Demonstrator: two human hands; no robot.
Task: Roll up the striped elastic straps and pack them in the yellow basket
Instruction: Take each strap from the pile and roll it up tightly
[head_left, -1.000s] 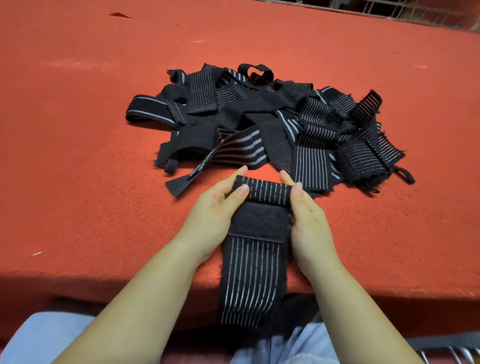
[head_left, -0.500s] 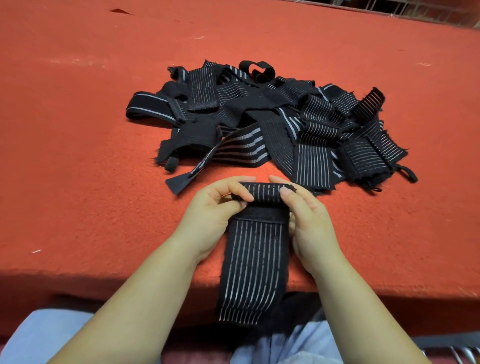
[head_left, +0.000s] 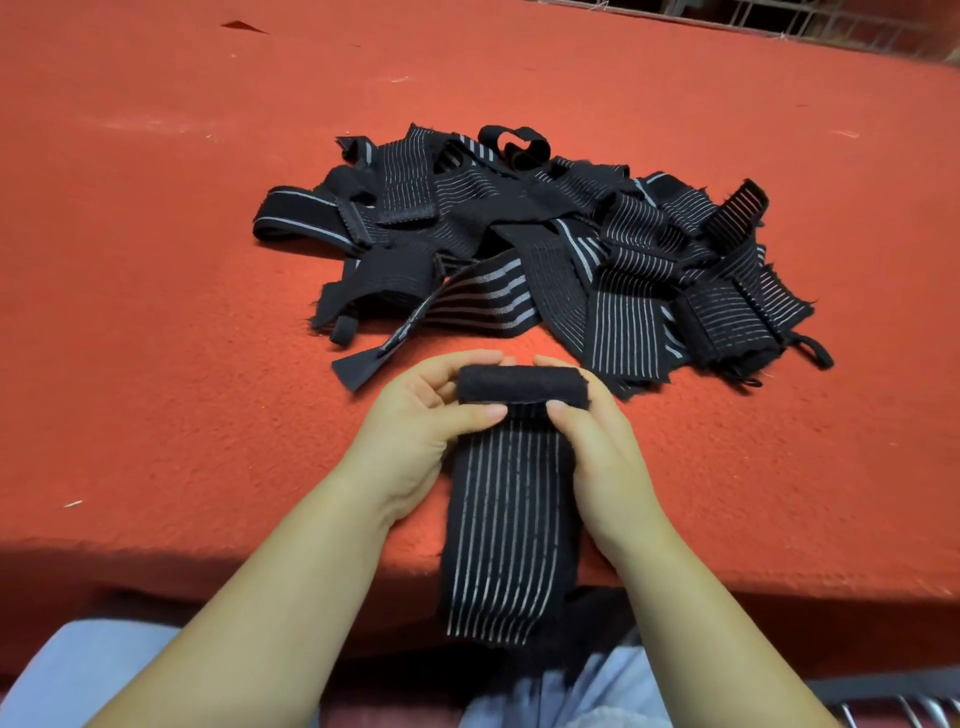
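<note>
A black elastic strap with thin white stripes (head_left: 509, 525) lies toward me on the red table, its near end hanging over the table's front edge. Its far end is rolled into a short black fuzzy roll (head_left: 522, 383). My left hand (head_left: 423, 431) grips the roll's left end, thumb pressing just below it. My right hand (head_left: 597, 441) grips the right end the same way. A pile of several more black striped straps (head_left: 545, 244) lies tangled just behind the roll. The yellow basket is not in view.
The red felt-covered table (head_left: 156, 312) stretches far left and right of the pile. Its front edge (head_left: 208, 566) runs just above my lap. A wire rack (head_left: 779, 21) shows at the far right top, and metal bars (head_left: 909, 706) at the bottom right corner.
The strap's far end, flat with its fuzzy patch showing a second ago, has been turned over toward me into a roll. Both hands curled round it and shifted slightly nearer.
</note>
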